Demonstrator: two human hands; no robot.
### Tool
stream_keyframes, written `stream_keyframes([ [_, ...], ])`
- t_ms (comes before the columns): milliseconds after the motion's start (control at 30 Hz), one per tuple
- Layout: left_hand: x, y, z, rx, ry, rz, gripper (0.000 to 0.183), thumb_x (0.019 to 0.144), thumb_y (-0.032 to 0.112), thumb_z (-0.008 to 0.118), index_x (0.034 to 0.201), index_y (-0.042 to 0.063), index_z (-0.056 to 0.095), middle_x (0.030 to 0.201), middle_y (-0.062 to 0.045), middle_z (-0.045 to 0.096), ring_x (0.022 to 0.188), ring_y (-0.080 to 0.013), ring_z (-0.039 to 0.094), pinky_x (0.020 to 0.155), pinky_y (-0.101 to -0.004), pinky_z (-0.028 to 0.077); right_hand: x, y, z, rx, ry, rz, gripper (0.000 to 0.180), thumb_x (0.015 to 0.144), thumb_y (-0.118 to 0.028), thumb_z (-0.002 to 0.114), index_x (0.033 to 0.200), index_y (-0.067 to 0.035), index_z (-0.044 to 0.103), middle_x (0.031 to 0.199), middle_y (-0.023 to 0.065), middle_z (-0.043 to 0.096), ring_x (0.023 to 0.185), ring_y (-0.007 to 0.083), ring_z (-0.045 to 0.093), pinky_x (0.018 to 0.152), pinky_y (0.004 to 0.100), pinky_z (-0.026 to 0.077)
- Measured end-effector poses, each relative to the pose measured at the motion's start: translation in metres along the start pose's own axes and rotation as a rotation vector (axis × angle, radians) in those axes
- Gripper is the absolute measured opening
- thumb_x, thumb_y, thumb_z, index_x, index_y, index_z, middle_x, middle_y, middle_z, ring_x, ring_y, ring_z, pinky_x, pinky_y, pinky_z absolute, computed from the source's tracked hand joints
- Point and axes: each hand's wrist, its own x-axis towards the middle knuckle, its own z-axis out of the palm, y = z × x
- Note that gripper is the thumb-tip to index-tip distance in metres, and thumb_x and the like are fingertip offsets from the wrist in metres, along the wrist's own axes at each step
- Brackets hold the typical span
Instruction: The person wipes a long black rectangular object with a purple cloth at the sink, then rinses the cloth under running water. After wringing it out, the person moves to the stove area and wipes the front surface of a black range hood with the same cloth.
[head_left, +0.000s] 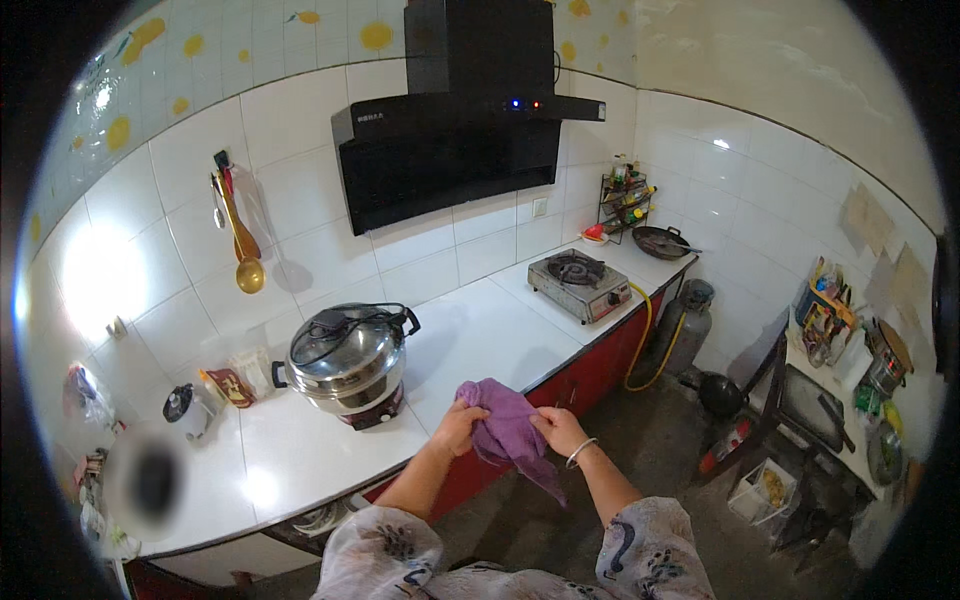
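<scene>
A purple cloth (510, 427) hangs between my two hands, just in front of the edge of the white tiled counter (480, 337). My left hand (461, 426) grips its bunched upper left part. With thumb and fingers my right hand (559, 430), a bracelet at its wrist, pinches the cloth's right side. One corner of the cloth dangles lower, towards the right. Left of my hands, a lidded steel electric pot (345, 367) stands on the counter, a black cord lying on its lid.
Farther right on the counter are a gas stove (580, 285) and a wok (660, 244). A gas cylinder (686, 326) stands on the floor by the counter's end. A rice-cooker-like white appliance (187, 411) is at left, a cluttered side table (810, 367) at right, a range hood (457, 150) above.
</scene>
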Motion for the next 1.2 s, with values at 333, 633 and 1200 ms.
stream_keyframes([
  [333,0.14,0.008,-0.058,0.55,0.215,-0.082,0.022,0.079,0.016,0.057,0.09,-0.002,0.064,0.074,-0.005,0.061,0.068,-0.016,0.056,0.061,-0.0307,0.045,0.136,0.065,-0.088,-0.172,0.181,0.05,0.027,0.079,-0.025,0.063,0.085,0.001,0.061,0.078,0.0164,0.062,0.069,0.0247,0.059,0.064,0.0334,0.046],
  [633,0.356,0.01,-0.114,1.415,-0.029,-0.087,0.043,0.086,0.035,0.038,0.088,-0.001,0.062,0.096,-0.023,0.06,0.087,-0.0407,0.056,0.081,-0.0452,0.043,0.292,0.152,-0.126,-0.758,-0.601,0.045,0.023,0.073,-0.028,0.064,0.084,-0.008,0.067,0.083,0.0128,0.065,0.077,0.0265,0.061,0.072,0.0368,0.047],
  [1200,0.559,0.117,-0.007,-0.794,0.066,0.589,0.073,0.086,0.061,0.022,0.125,0.002,0.04,0.124,-0.015,0.047,0.109,-0.0336,0.048,0.095,-0.0449,0.039,0.547,0.245,-0.11,0.82,-0.535,0.562,0.071,0.081,-0.068,0.034,0.116,-0.008,0.051,0.112,0.0064,0.052,0.101,0.0222,0.048,0.083,0.0451,0.041],
])
